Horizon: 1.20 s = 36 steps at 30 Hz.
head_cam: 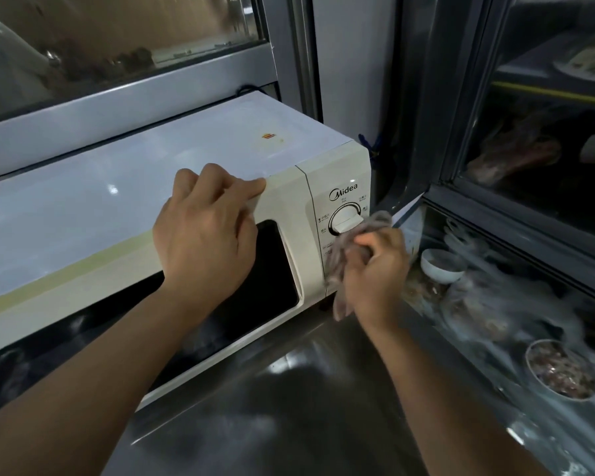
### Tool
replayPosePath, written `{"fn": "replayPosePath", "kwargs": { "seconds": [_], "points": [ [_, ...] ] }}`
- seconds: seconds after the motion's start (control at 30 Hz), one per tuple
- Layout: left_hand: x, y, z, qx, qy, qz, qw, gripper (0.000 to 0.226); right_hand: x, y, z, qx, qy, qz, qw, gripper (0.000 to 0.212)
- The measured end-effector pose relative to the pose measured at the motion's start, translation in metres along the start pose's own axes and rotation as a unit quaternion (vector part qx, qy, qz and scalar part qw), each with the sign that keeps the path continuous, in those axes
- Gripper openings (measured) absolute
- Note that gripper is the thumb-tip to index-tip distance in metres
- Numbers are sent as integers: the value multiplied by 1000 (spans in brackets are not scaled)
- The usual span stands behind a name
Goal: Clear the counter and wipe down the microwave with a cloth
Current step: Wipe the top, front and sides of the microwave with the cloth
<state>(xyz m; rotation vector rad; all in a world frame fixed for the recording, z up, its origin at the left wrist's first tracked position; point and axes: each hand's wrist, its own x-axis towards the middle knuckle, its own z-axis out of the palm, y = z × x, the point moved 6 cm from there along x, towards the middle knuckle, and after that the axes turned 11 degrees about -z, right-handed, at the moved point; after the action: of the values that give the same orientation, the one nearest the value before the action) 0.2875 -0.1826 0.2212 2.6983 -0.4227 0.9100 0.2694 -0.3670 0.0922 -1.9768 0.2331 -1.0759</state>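
A white microwave (124,207) stands on the steel counter (289,407), its dark door window facing me. My left hand (203,235) rests on the top front edge of the door, fingers curled over the rim. My right hand (375,269) grips a bunched grey cloth (344,255) and holds it against the control panel, just below the upper dial (346,219). The lower part of the panel is hidden behind the cloth and hand.
Right of the counter a glass-topped display case (495,242) holds a small white bowl (440,266), a bowl of chopped food (564,369) and wrapped dishes. A glass-fronted cabinet (547,132) rises at the right. A window frame (117,104) runs behind the microwave.
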Motion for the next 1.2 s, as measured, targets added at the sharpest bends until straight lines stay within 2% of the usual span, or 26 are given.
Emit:
{"fn": "replayPosePath", "kwargs": {
  "seconds": [0.13,0.23,0.37,0.53,0.67,0.8,0.9,0.97,1.03,1.13,1.2],
  "points": [
    [1,1,0,-5,6,1,1000,32,17,16,-11,-23,23,36,999,11],
    [0,1,0,-6,5,-3,1000,32,1,-2,0,-15,31,30,999,10],
    [0,1,0,-7,2,0,1000,33,-16,-20,13,-10,-26,-27,999,9],
    [0,0,-1,-4,9,5,1000,33,1,-3,-2,-27,3,43,999,10],
    [0,0,-2,-10,12,6,1000,33,-9,-34,2,-19,-50,2,999,8],
    [0,0,-2,-11,7,8,1000,32,-10,-64,-24,19,19,1,1000,15],
    [0,0,-3,-12,4,12,1000,31,8,-93,-30,48,60,-57,995,23],
    [1,-1,-3,-17,1,11,1000,32,12,-102,-16,40,44,-79,995,21],
    [1,-2,-2,-21,1,10,1000,32,1,-99,0,27,25,-59,998,17],
    [1,-1,-2,-23,6,5,1000,31,-30,-73,10,26,-12,0,1000,20],
    [1,-1,-1,-23,12,1,1000,31,-49,-48,11,18,-72,55,996,19]
  ]
}}
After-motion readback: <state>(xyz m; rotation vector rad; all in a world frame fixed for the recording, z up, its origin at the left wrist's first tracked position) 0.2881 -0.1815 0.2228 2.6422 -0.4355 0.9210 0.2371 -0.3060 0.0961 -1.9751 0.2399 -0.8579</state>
